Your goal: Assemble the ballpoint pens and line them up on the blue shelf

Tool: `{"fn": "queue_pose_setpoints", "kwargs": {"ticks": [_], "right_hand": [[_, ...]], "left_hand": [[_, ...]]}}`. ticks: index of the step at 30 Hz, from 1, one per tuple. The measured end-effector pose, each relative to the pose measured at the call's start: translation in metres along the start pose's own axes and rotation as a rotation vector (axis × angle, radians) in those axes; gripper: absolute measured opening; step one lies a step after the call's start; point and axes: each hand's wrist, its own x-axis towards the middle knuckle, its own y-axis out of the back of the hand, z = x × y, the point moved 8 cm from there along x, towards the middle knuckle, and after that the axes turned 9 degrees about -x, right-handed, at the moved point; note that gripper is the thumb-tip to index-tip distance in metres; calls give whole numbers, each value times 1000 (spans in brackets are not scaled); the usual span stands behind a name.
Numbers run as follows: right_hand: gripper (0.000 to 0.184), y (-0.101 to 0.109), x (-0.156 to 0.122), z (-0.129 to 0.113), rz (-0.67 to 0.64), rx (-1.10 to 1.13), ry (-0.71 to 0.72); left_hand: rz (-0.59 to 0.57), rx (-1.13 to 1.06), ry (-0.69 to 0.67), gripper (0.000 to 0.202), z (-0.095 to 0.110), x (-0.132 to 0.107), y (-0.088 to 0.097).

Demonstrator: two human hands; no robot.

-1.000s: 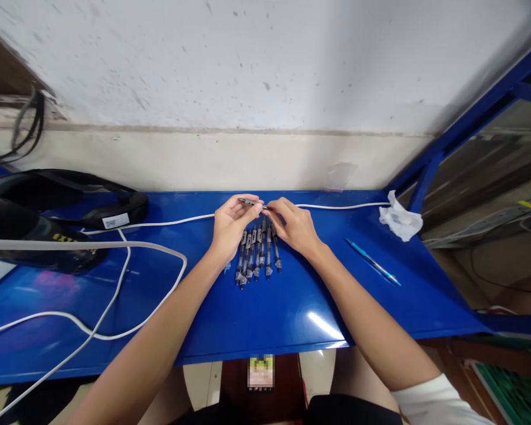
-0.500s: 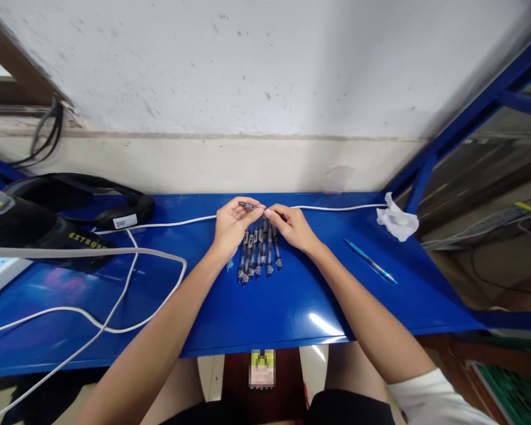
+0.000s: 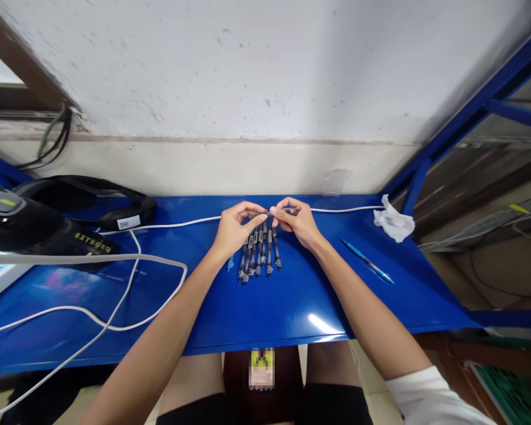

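Note:
Both hands meet above the far end of a row of several black pens lying side by side on the blue table. My left hand pinches a small dark pen part at its fingertips. My right hand pinches a clear pen barrel, its end pointing at my left fingertips. The two pieces are almost touching between the hands.
A blue pen lies to the right, with a crumpled white tissue beyond it. White cables loop across the left half. Black headgear and a strap sit at the far left. A blue shelf frame rises on the right.
The hands have drawn slightly apart and my right hand has risen, now showing the clear barrel. The view has shifted a little to the left.

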Motion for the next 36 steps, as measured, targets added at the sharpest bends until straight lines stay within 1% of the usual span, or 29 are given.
{"fn": "queue_pose_setpoints", "kwargs": {"ticks": [3,5,7,9,14,21,24,27,29,31,33,36], "right_hand": [[45,6,2,-1,60,34,52],[44,8,3,-2,88,22,89],[42,9,4,-2,93,-14,119],[41,7,4,-2,81,-69,141],[37,6,1,-5,116,-151,213],[44,6,0,-7,154,-200,227],[46,7,-1,-9,171,-184,218],[45,5,-1,-7,173,-159,198],[43,5,-1,-5,187,-121,174],[45,9,2,-2,223,-9,124],[46,17,6,2,265,175,53],[40,32,11,4,284,450,-28]], "left_hand": [[-40,100,-24,20,-1,-1,-3],[-73,173,-51,23,0,-2,-5],[-98,246,-81,25,2,-3,-7],[-98,287,-103,24,4,-3,-7],[-32,302,-137,18,7,-7,-7],[50,387,-281,15,19,-13,-11],[69,397,-292,14,21,-14,-11],[74,392,-264,13,21,-14,-12],[81,392,-242,13,23,-14,-12],[99,399,-239,16,27,-14,-10],[139,407,-249,21,33,-13,-6],[237,398,-242,25,36,-12,6]]}}
